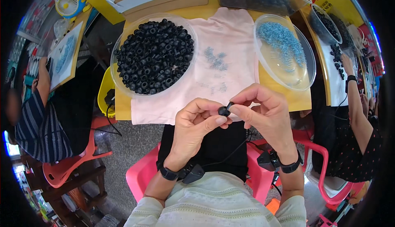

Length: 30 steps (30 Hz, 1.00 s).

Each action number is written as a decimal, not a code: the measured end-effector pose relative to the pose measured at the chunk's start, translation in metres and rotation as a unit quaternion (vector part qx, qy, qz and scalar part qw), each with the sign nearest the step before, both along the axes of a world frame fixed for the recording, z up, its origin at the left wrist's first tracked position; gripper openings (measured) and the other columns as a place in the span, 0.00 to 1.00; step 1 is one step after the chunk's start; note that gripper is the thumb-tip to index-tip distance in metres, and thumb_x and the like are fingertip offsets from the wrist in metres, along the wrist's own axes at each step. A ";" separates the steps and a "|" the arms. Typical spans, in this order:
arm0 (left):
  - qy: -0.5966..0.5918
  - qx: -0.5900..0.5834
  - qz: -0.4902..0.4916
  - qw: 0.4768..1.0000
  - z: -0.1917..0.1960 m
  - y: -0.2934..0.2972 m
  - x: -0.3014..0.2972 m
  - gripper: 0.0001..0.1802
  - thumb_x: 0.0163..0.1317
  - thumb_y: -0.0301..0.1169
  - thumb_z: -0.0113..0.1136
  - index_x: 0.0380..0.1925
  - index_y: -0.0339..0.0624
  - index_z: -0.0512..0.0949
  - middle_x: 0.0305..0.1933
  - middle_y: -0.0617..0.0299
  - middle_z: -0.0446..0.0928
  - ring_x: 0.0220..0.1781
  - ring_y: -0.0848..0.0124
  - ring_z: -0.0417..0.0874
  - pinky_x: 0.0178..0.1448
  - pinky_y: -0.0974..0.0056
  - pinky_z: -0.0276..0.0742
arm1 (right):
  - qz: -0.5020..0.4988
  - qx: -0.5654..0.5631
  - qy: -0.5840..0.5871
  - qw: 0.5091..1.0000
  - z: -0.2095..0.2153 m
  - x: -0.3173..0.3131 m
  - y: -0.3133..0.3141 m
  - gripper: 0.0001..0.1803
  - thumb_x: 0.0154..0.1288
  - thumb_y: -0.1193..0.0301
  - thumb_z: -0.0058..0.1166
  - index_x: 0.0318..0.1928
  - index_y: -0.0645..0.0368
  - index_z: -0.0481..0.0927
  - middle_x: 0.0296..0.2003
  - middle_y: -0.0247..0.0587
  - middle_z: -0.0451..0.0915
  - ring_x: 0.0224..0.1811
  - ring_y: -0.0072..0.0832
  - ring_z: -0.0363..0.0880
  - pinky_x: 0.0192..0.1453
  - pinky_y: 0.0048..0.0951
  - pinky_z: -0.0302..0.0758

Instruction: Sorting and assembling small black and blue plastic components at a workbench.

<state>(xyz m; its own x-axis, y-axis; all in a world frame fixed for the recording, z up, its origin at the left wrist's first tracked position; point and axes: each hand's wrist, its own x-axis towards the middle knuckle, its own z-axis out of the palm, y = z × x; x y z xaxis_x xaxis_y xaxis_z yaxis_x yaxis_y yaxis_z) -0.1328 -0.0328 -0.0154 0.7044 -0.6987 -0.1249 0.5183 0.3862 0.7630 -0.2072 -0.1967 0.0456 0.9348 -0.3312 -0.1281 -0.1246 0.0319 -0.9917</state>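
Observation:
In front of my lap, past the table's near edge, my two hands meet. My left hand (200,122) pinches a small round black part (223,111) between thumb and fingers. Closed just beside it, my right hand (259,107) grips a short dark stem-like piece (230,104) that touches the round part; I cannot tell whether the two are joined. Beyond my hands, small blue-grey clear pieces (215,59) lie scattered on a pink cloth (181,108). A round clear tub (115,78) heaped with black hollow parts (154,58) stands on the cloth's left side.
To the right, an oval clear tub (305,83) holds many small blue pieces (282,41). A cardboard box (164,0) and a clear bin (263,4) of black parts line the back. Co-workers sit left (45,124) and right (349,140), their hands at neighbouring tables.

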 end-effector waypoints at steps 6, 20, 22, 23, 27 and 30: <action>-0.091 0.008 0.046 0.995 -0.004 -0.002 -0.004 0.12 0.60 0.14 0.63 0.44 0.31 0.78 0.44 0.54 0.81 0.45 0.68 0.85 0.51 0.66 0.83 | -0.010 -0.060 -0.032 0.998 -0.008 -0.001 0.006 0.07 0.64 0.77 0.63 0.41 0.66 0.81 0.32 0.36 0.83 0.30 0.15 0.81 0.28 0.14 0.76; -0.051 0.012 0.020 0.998 0.000 0.000 -0.002 0.09 0.63 0.18 0.63 0.43 0.32 0.78 0.42 0.54 0.83 0.43 0.69 0.86 0.49 0.67 0.83 | 0.010 -0.036 -0.076 0.996 -0.014 -0.004 0.007 0.09 0.67 0.78 0.59 0.46 0.67 0.82 0.39 0.39 0.83 0.35 0.20 0.84 0.30 0.16 0.79; -0.042 0.017 0.019 0.999 0.000 0.000 -0.001 0.09 0.64 0.19 0.63 0.43 0.32 0.78 0.41 0.54 0.83 0.42 0.69 0.86 0.48 0.67 0.83 | 0.012 -0.047 -0.079 0.996 -0.013 -0.005 0.007 0.09 0.68 0.78 0.58 0.46 0.67 0.82 0.39 0.39 0.83 0.35 0.20 0.84 0.31 0.17 0.79; -0.041 0.015 0.018 0.999 0.000 0.000 -0.001 0.08 0.64 0.20 0.63 0.43 0.32 0.78 0.41 0.54 0.83 0.42 0.70 0.86 0.48 0.67 0.83 | 0.014 -0.059 -0.082 0.995 -0.014 -0.005 0.006 0.09 0.68 0.77 0.58 0.47 0.67 0.82 0.39 0.39 0.83 0.35 0.20 0.84 0.31 0.17 0.79; -0.051 0.032 0.023 0.998 0.000 -0.001 -0.002 0.08 0.64 0.19 0.61 0.43 0.32 0.76 0.42 0.50 0.82 0.39 0.65 0.87 0.44 0.64 0.85 | 0.011 -0.042 -0.061 0.997 -0.013 -0.005 0.002 0.09 0.68 0.77 0.58 0.47 0.67 0.82 0.39 0.39 0.83 0.35 0.19 0.83 0.31 0.17 0.79; -0.051 0.037 0.018 0.998 -0.001 0.001 -0.001 0.08 0.64 0.20 0.61 0.43 0.32 0.76 0.42 0.50 0.82 0.39 0.65 0.87 0.44 0.64 0.85 | 0.000 -0.047 -0.064 0.997 -0.008 -0.004 0.000 0.09 0.66 0.77 0.60 0.46 0.67 0.83 0.37 0.38 0.82 0.34 0.18 0.83 0.31 0.17 0.79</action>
